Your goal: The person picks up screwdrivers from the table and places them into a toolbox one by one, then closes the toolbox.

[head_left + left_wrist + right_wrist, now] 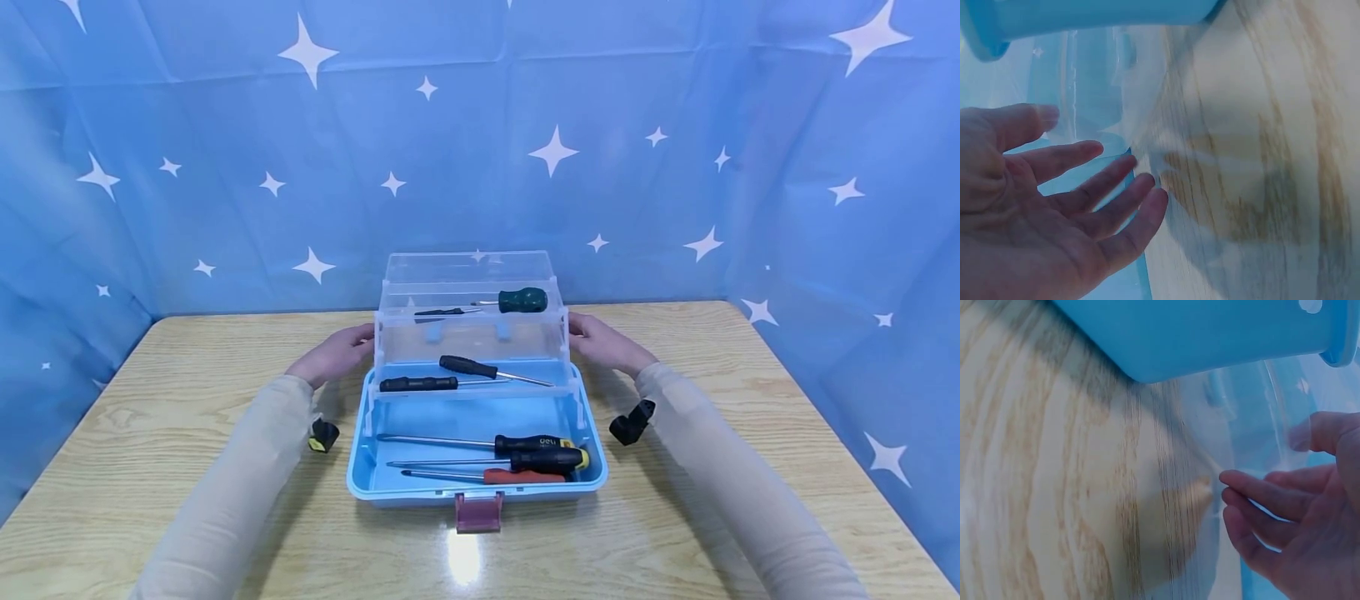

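A blue toolbox (354, 467) stands open on the table, its clear upper trays and lid (405, 268) raised toward the back. My left hand (337, 354) is at the left side of the clear part, fingers spread and slightly bent in the left wrist view. On the opposite side is my right hand (603, 343), thumb and fingers apart beside the clear plastic. A green-handled screwdriver (523, 300) and a thin black one (438, 312) lie in the upper tray. Two black-handled screwdrivers (417, 384) occupy the lower tray. In the base are a red-handled screwdriver (523, 477) and two black-and-yellow ones (551, 461).
A purple latch (478, 513) hangs down at the box's front. The wooden table (187, 400) extends to both sides. Behind it hangs a blue cloth (465, 150) with white stars. Small black devices (632, 422) sit by both wrists.
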A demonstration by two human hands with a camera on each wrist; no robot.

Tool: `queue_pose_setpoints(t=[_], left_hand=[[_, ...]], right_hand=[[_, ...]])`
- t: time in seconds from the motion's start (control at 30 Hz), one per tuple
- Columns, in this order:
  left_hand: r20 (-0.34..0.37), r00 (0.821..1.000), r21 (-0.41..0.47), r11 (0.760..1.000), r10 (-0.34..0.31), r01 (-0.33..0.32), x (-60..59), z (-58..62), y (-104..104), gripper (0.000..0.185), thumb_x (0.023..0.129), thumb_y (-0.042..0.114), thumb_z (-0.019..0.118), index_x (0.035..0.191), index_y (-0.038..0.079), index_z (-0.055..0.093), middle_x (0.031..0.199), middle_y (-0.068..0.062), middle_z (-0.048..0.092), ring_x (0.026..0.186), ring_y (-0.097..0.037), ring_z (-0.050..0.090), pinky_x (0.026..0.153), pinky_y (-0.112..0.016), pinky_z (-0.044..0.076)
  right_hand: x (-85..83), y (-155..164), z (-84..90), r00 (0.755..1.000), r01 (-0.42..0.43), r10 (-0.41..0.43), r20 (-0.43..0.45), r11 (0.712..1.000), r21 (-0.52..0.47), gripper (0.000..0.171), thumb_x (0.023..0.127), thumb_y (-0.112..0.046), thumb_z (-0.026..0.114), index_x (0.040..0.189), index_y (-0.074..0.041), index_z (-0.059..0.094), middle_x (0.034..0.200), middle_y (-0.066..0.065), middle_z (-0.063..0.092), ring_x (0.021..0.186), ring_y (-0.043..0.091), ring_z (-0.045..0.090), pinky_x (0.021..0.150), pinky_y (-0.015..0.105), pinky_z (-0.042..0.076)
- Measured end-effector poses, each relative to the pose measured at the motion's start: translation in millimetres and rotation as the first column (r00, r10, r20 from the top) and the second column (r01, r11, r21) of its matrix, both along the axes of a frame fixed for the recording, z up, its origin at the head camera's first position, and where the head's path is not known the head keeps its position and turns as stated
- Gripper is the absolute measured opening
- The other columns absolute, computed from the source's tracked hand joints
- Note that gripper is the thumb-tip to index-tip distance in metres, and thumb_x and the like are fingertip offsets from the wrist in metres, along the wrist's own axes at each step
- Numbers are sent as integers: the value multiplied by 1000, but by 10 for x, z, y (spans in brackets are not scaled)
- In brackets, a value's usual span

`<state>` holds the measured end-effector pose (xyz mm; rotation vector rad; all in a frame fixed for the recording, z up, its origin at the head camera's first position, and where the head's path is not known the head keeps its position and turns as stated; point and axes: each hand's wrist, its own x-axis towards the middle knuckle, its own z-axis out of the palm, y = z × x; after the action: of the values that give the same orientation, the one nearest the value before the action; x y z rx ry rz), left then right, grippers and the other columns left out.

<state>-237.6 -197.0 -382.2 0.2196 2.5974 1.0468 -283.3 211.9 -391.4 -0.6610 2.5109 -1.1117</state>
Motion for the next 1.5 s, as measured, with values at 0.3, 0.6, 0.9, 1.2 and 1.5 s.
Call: queue_pose_setpoints(t=[0.3,0.6,0.9,1.2,1.5], left_hand=[[-29,999,48,999,18,-17,9,-2,-14,52,105,28,39,150,2,31,152,-24,29,132,-45,36,105,-57,30],[-139,990,141,990,36,-17,10,8,-30,52,104,19,43,150,2,27,151,-24,28,121,-45,49,100,-55,38],[-222,973,191,981,55,-12,-3,34,-16,47,103,14,45,147,5,32,149,-21,33,117,-44,52,96,-55,42],[-275,958,229,973,86,-21,-15,30,-5,49,102,10,47,147,11,29,152,-17,29,118,-43,51,97,-55,41],[-335,934,341,940,124,-2,-33,36,7,48,100,1,48,144,8,30,150,-18,31,121,-43,49,98,-53,41]], right_hand=[[28,-18,8,998,20,-21,-64,1000,-24,42,104,-16,45,141,3,42,138,25,46,127,41,43,100,57,38],[35,-40,35,987,50,-62,-149,995,-82,47,102,-16,48,145,2,37,141,23,45,127,39,44,100,54,39],[25,-48,12,978,55,-88,-191,983,-175,51,102,-11,47,149,-1,31,145,21,40,129,37,42,101,55,38],[56,-49,25,971,112,-152,-183,971,-212,57,102,-11,48,153,-7,24,152,19,32,132,38,38,101,56,37],[136,-115,198,953,86,-172,-251,944,-320,62,97,-5,55,152,-7,27,145,21,41,128,39,43,101,55,37]])
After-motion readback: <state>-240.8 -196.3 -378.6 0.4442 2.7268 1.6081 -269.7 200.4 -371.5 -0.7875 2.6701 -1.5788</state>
